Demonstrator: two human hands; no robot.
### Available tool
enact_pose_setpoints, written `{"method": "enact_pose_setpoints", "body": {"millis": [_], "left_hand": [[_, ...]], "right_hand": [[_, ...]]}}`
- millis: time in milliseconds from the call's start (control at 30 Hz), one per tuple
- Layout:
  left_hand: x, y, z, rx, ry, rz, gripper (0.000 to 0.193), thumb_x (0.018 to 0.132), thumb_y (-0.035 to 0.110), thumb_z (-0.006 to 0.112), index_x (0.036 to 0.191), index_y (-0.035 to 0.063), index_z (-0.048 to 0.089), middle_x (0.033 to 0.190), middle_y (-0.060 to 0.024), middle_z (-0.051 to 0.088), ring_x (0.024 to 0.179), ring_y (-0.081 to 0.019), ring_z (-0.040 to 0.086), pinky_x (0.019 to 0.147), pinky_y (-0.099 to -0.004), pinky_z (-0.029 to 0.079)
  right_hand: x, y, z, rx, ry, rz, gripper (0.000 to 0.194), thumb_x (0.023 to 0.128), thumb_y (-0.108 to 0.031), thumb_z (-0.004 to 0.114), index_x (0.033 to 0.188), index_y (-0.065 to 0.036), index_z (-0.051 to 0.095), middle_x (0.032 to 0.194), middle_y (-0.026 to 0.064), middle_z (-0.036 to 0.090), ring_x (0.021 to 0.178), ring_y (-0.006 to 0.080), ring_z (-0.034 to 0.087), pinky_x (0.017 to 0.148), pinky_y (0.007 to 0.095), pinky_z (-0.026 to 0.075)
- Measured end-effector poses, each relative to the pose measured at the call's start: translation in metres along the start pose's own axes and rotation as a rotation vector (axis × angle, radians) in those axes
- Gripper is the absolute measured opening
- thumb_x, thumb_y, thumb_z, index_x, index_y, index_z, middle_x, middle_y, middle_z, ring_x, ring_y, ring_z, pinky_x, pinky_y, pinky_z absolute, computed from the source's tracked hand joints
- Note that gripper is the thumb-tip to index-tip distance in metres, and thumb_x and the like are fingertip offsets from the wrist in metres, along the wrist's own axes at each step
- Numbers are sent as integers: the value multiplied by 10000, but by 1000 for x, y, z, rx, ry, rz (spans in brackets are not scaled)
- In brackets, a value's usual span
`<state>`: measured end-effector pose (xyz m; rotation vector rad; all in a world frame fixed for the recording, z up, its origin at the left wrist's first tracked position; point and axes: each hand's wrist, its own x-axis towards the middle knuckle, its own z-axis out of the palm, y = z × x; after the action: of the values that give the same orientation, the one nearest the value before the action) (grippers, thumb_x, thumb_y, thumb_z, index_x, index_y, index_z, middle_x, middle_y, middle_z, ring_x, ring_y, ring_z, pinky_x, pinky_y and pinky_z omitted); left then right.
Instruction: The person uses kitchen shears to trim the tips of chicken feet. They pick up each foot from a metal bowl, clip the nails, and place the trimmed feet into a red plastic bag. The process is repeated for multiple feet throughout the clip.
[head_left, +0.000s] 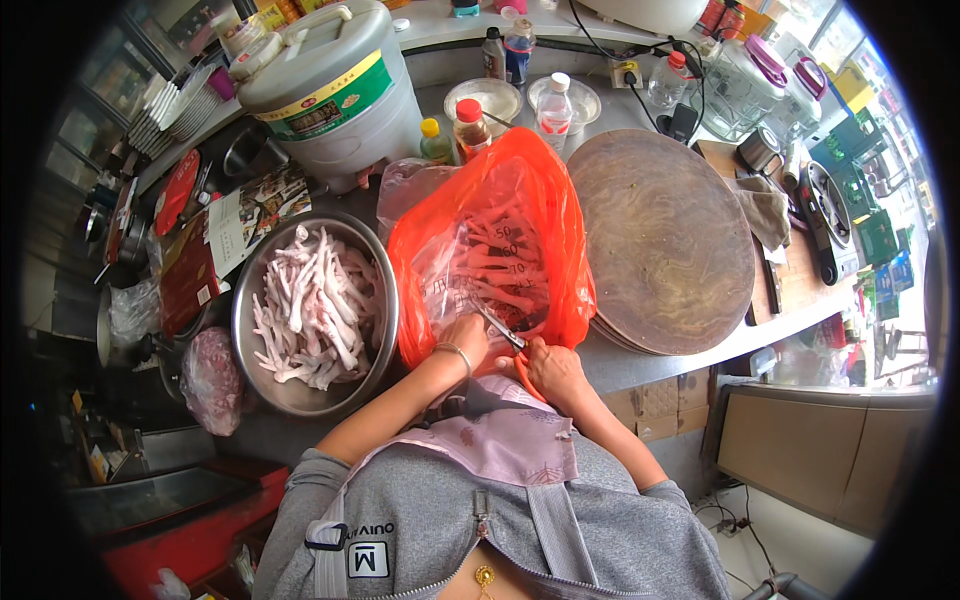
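Observation:
My right hand (553, 367) grips a pair of scissors (501, 327) by their orange handles. The blades point up and left, towards my left hand (466, 335), which is curled at the near side of a red plastic bag (574, 225). Whatever my left fingers may hold is hidden. Inside the bag, partly under a clear printed plastic liner (442, 292), lie many pinkish chicken feet (499, 259). To the left, a stainless steel bowl (388, 300) is heaped with pale chicken feet (315, 307).
Right of the bag lies a stack of round brown boards (660, 240). A large grey insulated barrel (345, 97) and several bottles (471, 124) stand behind. Bagged meat (213, 379) is left of the bowl. At far right, a knife (772, 285) lies near a portable stove (825, 217).

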<state>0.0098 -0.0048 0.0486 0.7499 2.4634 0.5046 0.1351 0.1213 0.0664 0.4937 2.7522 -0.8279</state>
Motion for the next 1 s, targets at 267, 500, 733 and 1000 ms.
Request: {"method": "enact_pose_setpoints", "body": {"millis": [267, 500, 733, 1000], "left_hand": [[16, -23, 22, -612, -60, 20, 155, 829, 77, 507, 953, -13, 529, 815, -157, 606, 718, -280, 606, 633, -382, 470], [11, -25, 3, -1656, -290, -220, 297, 820, 8, 516, 1116, 20, 492, 958, -116, 587, 843, -208, 620, 661, -335, 537], [10, -22, -14, -1845, -467, -462, 349, 893, 231, 381, 1120, -14, 486, 893, -178, 633, 584, -205, 612, 517, -344, 493], [5, -17, -18, -1810, -403, -329, 352, 912, 409, 478, 1045, 86, 521, 821, -67, 590, 558, -161, 579, 475, -319, 460]], "right_hand": [[3, 0, 1, 181, 40, 107, 646, 776, -638, 518, 823, 6, 552, 691, 256, 591, 737, 422, 597, 666, 476, 459], [5, -3, -2, 294, 94, 144, 594, 793, -600, 516, 797, -7, 558, 712, 250, 603, 754, 418, 600, 685, 477, 460], [2, -3, 0, 384, 124, 102, 532, 787, -559, 555, 817, -28, 557, 696, 240, 594, 721, 426, 590, 644, 476, 459], [2, -2, 2, 366, 134, 114, 540, 785, -563, 559, 823, -25, 550, 688, 236, 591, 709, 415, 591, 637, 469, 457]]}}
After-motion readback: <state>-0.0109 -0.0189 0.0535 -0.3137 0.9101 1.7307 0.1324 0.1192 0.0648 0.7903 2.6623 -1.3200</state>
